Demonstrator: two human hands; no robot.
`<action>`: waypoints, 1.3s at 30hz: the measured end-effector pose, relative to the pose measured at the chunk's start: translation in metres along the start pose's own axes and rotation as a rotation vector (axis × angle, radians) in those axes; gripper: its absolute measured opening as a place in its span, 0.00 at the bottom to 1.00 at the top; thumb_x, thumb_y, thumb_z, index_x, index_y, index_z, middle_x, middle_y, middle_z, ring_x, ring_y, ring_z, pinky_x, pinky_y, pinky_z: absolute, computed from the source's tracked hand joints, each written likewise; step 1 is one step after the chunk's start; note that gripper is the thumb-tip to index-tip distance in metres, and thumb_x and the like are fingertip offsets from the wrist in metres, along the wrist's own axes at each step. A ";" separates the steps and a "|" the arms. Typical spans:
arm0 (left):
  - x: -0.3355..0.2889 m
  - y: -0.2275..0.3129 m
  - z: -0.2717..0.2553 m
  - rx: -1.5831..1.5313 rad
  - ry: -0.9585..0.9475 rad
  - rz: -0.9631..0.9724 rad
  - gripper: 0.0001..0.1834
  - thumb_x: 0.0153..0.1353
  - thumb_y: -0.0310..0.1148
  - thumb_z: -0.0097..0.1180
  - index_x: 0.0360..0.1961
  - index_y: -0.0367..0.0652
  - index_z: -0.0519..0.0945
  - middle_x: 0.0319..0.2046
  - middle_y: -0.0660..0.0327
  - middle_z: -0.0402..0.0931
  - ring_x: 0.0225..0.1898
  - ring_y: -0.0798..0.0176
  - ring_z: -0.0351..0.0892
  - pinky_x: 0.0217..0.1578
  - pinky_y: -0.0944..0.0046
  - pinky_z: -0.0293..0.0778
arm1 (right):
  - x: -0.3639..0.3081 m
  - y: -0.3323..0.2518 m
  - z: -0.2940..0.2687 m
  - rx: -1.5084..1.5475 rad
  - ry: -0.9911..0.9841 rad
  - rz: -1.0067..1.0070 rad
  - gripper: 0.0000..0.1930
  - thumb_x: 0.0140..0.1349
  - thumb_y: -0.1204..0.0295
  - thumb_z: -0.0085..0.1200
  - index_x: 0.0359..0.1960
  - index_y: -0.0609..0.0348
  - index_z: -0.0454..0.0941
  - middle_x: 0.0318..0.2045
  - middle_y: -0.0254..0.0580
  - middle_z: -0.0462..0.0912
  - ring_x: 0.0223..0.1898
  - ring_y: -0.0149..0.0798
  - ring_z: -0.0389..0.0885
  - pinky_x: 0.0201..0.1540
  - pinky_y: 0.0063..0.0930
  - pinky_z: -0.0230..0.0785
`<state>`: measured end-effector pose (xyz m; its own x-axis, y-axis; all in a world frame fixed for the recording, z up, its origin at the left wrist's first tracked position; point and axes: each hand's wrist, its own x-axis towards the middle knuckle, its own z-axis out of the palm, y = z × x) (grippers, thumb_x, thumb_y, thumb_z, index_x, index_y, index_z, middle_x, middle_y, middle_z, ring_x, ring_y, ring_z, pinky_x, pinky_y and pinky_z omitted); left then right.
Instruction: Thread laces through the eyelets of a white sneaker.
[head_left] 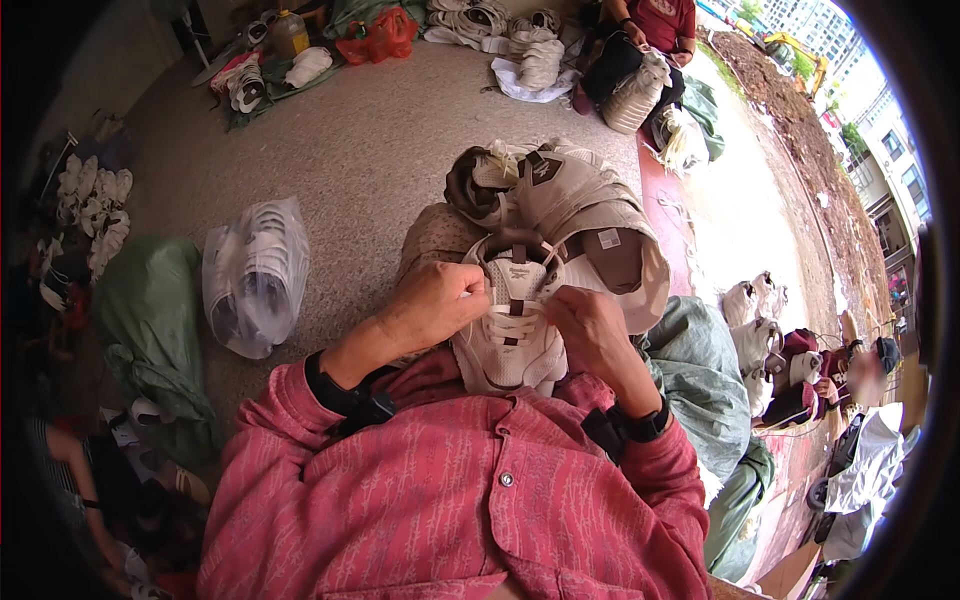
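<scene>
A beige sneaker (512,355) with a brown lining lies in my lap, toe toward me, its white laces (512,326) threaded across the tongue. On its left side, my left hand (440,300) is closed in a pinch on a lace by the upper eyelets. My right hand (590,325) pinches at the lace on the opposite side, fingertips bent against the shoe's edge. Just beyond, a stack of nested beige sneakers (590,195) rests against my knees, touching the far end of this shoe. My fingers partly hide the lace ends.
A clear plastic bag of shoes (258,275) stands on the floor at left, beside a green sack (155,320). Grey-green sacking (695,370) lies at my right. Other people sit with shoes at far right and at the back, near a red plastic bag (385,38).
</scene>
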<state>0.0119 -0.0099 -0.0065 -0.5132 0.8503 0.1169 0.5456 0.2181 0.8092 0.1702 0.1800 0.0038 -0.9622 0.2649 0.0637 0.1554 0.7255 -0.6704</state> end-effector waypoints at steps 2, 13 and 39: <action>0.003 0.000 0.007 0.055 0.041 0.006 0.08 0.56 0.32 0.56 0.26 0.37 0.77 0.18 0.54 0.74 0.20 0.61 0.75 0.25 0.57 0.70 | 0.001 -0.001 0.002 -0.197 0.049 -0.107 0.14 0.65 0.65 0.50 0.30 0.64 0.80 0.23 0.57 0.76 0.25 0.55 0.78 0.31 0.43 0.69; 0.018 0.008 -0.030 0.099 -0.133 0.327 0.17 0.47 0.28 0.67 0.39 0.42 0.76 0.40 0.62 0.73 0.31 0.61 0.75 0.33 0.61 0.73 | 0.033 -0.009 -0.041 -0.063 -0.096 -0.261 0.18 0.47 0.70 0.71 0.40 0.57 0.80 0.44 0.43 0.74 0.40 0.46 0.79 0.41 0.36 0.72; 0.033 -0.022 -0.034 -0.057 -0.297 0.519 0.10 0.50 0.26 0.69 0.29 0.37 0.77 0.29 0.61 0.71 0.33 0.63 0.74 0.36 0.63 0.70 | 0.065 -0.034 0.004 -0.197 -0.114 -0.732 0.05 0.50 0.72 0.62 0.29 0.53 0.80 0.31 0.36 0.76 0.39 0.43 0.78 0.45 0.36 0.69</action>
<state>-0.0397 -0.0025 -0.0006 0.0223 0.9380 0.3458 0.6349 -0.2805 0.7199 0.1012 0.1699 0.0284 -0.8505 -0.3863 0.3570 -0.5038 0.7933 -0.3418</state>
